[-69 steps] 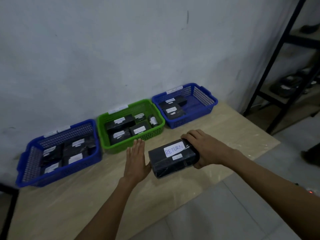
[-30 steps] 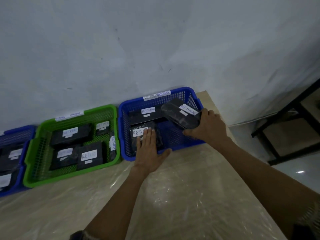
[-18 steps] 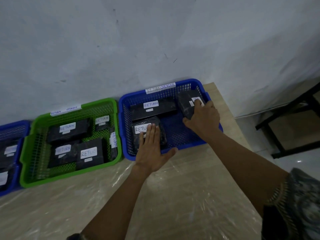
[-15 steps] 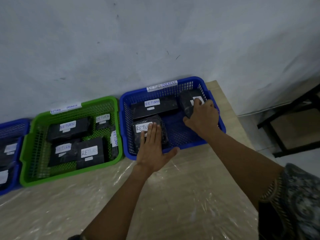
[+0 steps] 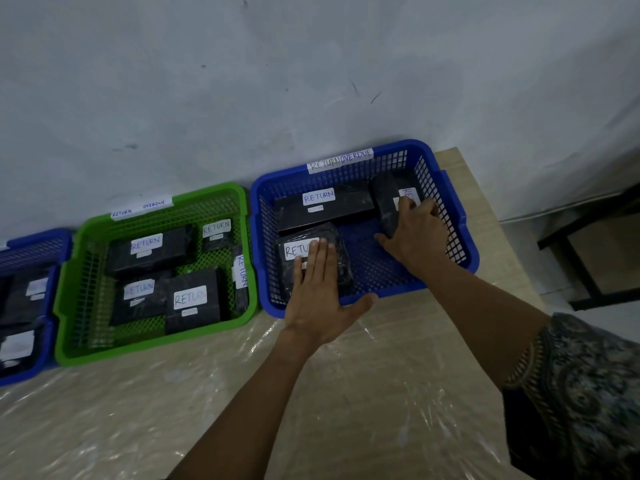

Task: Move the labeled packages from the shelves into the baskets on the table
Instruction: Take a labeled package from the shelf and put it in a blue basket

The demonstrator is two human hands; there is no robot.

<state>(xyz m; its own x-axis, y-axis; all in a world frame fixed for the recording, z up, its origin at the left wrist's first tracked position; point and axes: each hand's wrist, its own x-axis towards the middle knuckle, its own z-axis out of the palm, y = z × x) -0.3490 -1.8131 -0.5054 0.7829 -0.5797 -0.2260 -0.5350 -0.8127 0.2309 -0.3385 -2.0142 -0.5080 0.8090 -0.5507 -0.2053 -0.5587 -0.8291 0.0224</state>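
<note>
The right blue basket (image 5: pixel 450 209), tagged RETURN OVERDUE, holds three black wrapped packages with white RETURN labels. My right hand (image 5: pixel 417 233) reaches into it and grips the package at its right end (image 5: pixel 388 195), fingers curled over the label. My left hand (image 5: pixel 320 289) lies flat with straight fingers on the front package (image 5: pixel 341 251), thumb by the basket's front rim. A long package (image 5: pixel 325 206) lies along the basket's back.
A green basket (image 5: pixel 69 271) with several RETURN packages stands to the left, and another blue basket (image 5: pixel 34 244) sits at the far left. The table (image 5: pixel 346 393) is covered in clear plastic film. A black metal shelf frame (image 5: pixel 585 268) stands at the right.
My right hand carried the package from above the table into the right blue basket and lowered it at the right end. My left hand moved onto the front package and stays there.
</note>
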